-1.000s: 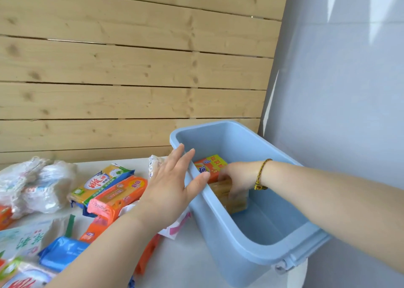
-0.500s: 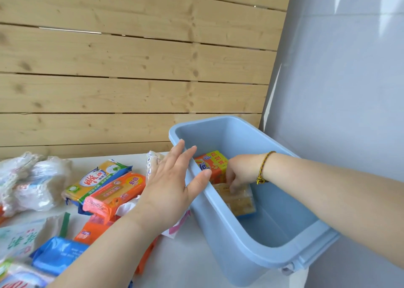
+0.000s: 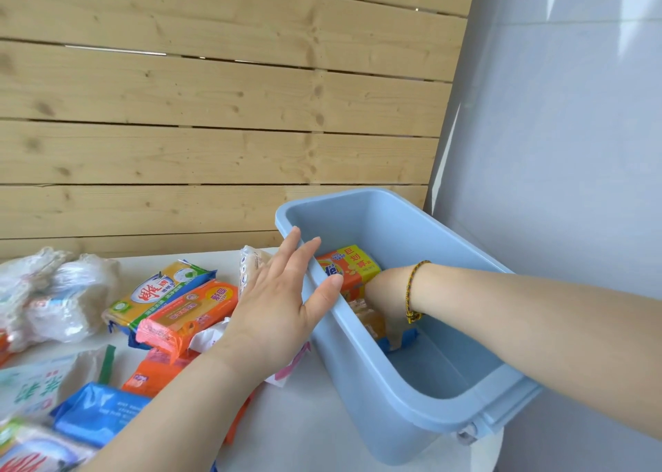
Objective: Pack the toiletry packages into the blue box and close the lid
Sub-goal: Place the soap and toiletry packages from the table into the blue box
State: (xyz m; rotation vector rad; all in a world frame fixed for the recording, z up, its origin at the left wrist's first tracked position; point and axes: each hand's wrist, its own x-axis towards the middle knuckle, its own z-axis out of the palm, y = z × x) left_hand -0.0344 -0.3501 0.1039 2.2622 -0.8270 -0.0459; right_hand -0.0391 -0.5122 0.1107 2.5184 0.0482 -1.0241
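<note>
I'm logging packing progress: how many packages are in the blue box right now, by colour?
Orange-and-yellow package: 1
Amber clear-wrapped package, under the right hand: 1
Total in the blue box: 2

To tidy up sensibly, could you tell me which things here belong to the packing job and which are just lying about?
Job: blue box; inside it, orange-yellow pack, amber pack; on the table, yellow-green pack, orange pack, blue pack.
Lying about: crumpled plastic bags, wooden wall.
</note>
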